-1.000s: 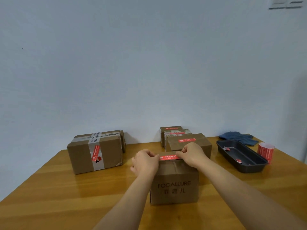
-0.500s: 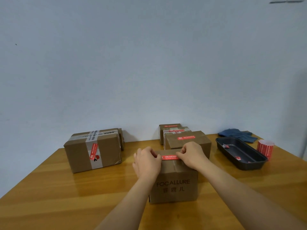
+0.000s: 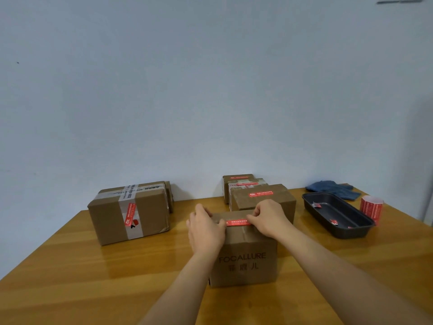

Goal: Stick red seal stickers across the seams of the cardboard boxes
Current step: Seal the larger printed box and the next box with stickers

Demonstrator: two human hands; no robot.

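Head view: we see the nearest cardboard box (image 3: 243, 254) at the tabletop (image 3: 70, 266) centre. Left hand (image 3: 206, 228) and right hand (image 3: 269, 218) each pinch one end of the red seal sticker (image 3: 237, 223) on its top. We judge: keep it taut, centred across the seam, then press from the middle outward, avoiding wrinkles.
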